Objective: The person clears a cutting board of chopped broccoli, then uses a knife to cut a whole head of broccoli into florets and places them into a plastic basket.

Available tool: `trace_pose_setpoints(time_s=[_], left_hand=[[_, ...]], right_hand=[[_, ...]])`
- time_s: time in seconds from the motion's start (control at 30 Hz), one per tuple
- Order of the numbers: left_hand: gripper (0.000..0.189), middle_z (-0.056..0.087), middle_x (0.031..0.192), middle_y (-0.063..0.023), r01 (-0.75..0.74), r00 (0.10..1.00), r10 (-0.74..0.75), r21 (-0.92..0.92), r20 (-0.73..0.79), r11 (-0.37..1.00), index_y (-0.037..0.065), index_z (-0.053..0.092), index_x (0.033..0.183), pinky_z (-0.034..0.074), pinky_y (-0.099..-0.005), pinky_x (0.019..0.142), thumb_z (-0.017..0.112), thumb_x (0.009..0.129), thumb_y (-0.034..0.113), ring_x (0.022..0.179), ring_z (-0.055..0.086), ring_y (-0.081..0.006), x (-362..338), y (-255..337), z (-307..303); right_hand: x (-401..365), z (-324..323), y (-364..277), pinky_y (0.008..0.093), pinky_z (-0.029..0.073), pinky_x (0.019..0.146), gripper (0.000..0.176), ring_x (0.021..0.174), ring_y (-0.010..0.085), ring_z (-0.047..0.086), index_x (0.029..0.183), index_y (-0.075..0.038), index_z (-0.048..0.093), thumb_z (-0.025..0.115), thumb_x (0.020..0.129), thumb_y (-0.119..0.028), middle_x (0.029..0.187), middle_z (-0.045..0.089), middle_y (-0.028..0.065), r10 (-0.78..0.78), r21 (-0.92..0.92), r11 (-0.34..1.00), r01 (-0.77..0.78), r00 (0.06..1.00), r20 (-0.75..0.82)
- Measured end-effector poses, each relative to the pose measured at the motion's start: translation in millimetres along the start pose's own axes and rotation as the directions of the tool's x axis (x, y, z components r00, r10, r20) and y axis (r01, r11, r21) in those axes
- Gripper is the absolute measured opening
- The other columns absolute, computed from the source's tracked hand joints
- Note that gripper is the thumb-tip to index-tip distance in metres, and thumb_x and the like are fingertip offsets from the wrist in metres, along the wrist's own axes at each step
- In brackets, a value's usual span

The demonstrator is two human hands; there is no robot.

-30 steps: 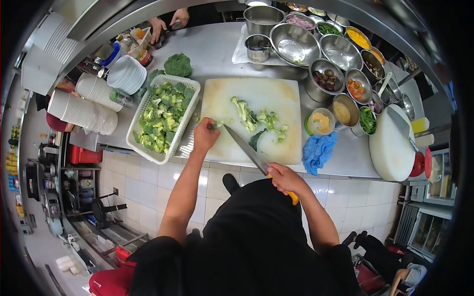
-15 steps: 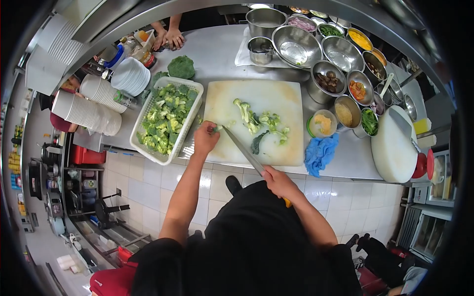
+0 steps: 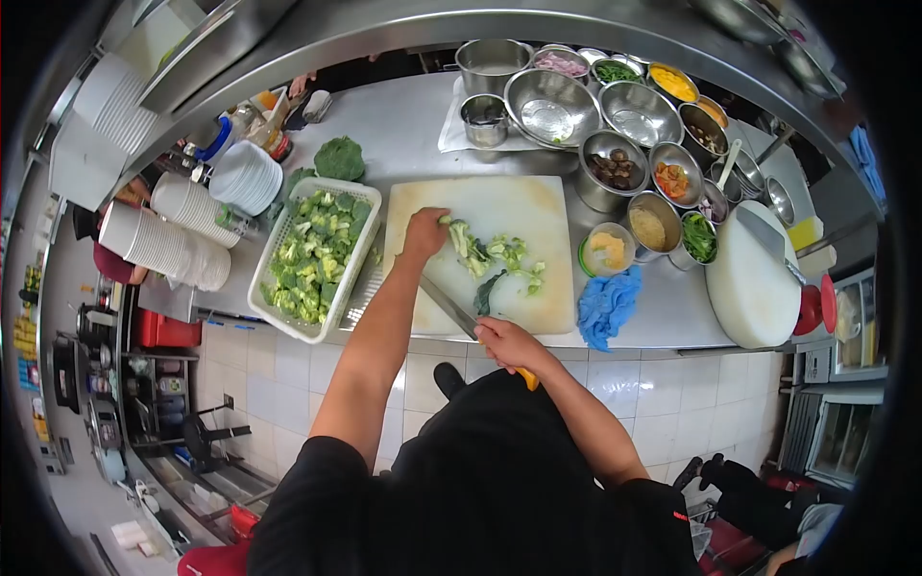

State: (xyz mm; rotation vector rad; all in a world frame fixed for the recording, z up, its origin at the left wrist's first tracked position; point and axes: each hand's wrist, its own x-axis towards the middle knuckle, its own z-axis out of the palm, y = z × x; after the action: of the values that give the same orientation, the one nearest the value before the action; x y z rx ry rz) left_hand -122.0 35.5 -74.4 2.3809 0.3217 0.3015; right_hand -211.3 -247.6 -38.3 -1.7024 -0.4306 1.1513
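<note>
My left hand (image 3: 425, 233) is over the left part of the white cutting board (image 3: 540, 204), fingers closed at the stalk end of a broccoli piece (image 3: 469, 248). My right hand (image 3: 507, 343) grips a knife (image 3: 449, 306) by its yellow handle, near the board's front edge. The blade points up and left, its tip below my left wrist. To the right of that piece lie cut broccoli stalk bits (image 3: 516, 252) and a dark green leaf (image 3: 489, 293). A white basket (image 3: 257, 298) full of broccoli florets (image 3: 312, 254) stands left of the board.
Broccoli heads (image 3: 339, 158) lie behind the basket. Stacked white bowls (image 3: 171, 250) and plates (image 3: 245, 176) stand at left. Metal bowls (image 3: 552, 108) of ingredients, a blue cloth (image 3: 609, 307) and a round white board (image 3: 754, 278) with a cleaver (image 3: 765, 233) are at right.
My left hand has moved up and right across the board to the broccoli piece. The knife has shifted left and slightly down with my right hand. The other person's hands have mostly left the back counter.
</note>
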Motion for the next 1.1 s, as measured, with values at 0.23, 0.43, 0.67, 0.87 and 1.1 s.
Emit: trace_pose_setpoints(time_s=[0.23,0.43,0.67,0.87,1.1], left_hand=[[0.026,0.068,0.079,-0.0088,0.215,0.928,-0.289,-0.293,-0.236,0.931,0.002,0.070,0.099,0.055,-0.0310,0.061,0.076,0.075,0.011,0.064,0.065,-0.0154,-62.4,-23.8,-24.2],[0.029,0.066,0.079,-0.0082,0.352,0.809,-0.555,-0.597,-0.193,0.721,-0.008,0.066,0.096,0.055,-0.0257,0.051,0.078,0.079,0.012,0.060,0.061,-0.0120,-96.3,-16.7,-20.1],[0.021,0.066,0.080,-0.0055,0.445,0.816,-0.562,-0.767,0.135,0.463,-0.005,0.066,0.097,0.056,-0.0288,0.064,0.071,0.086,0.013,0.068,0.062,-0.0130,-105.6,14.0,-42.7],[0.051,0.069,0.087,-0.0104,0.283,0.799,-0.570,-0.955,0.188,0.082,-0.004,0.062,0.110,0.052,-0.0274,0.062,0.055,0.095,0.044,0.067,0.062,-0.0151,-79.0,-0.9,-97.4],[0.036,0.069,0.106,-0.0187,0.388,0.859,-0.510,-0.702,0.042,0.597,0.004,0.062,0.120,0.053,-0.0333,0.067,0.052,0.090,0.018,0.076,0.066,-0.0251,-38.0,36.4,-25.1]], right_hand=[[-67.7,-20.7,21.9,0.0437,0.050,0.055,0.034,0.060,0.0387,0.063,0.124,-0.010,0.056,0.047,0.099,-0.031,0.078,0.064,0.0227,-0.085,-0.240,0.970,0.026,0.967,-0.241],[-78.7,1.8,0.0,0.0471,0.049,0.070,0.034,0.078,0.0447,0.062,0.127,-0.008,0.055,0.049,0.099,-0.028,0.080,0.063,0.0246,-0.265,-0.387,0.913,0.128,0.908,-0.326],[-43.4,7.1,-0.2,0.0529,0.049,0.067,0.033,0.077,0.0450,0.063,0.124,-0.008,0.055,0.049,0.098,-0.027,0.078,0.065,0.0255,-0.307,-0.448,0.882,0.145,0.898,-0.314],[-54.6,5.1,4.7,0.0498,0.048,0.067,0.031,0.078,0.0449,0.063,0.123,-0.008,0.056,0.049,0.099,-0.027,0.078,0.064,0.0249,-0.242,-0.425,0.900,0.096,0.922,-0.303],[-47.1,7.2,7.9,0.0476,0.048,0.067,0.027,0.075,0.0426,0.062,0.118,-0.009,0.057,0.048,0.099,-0.026,0.076,0.063,0.0221,-0.239,-0.316,0.932,0.177,0.956,-0.171]])
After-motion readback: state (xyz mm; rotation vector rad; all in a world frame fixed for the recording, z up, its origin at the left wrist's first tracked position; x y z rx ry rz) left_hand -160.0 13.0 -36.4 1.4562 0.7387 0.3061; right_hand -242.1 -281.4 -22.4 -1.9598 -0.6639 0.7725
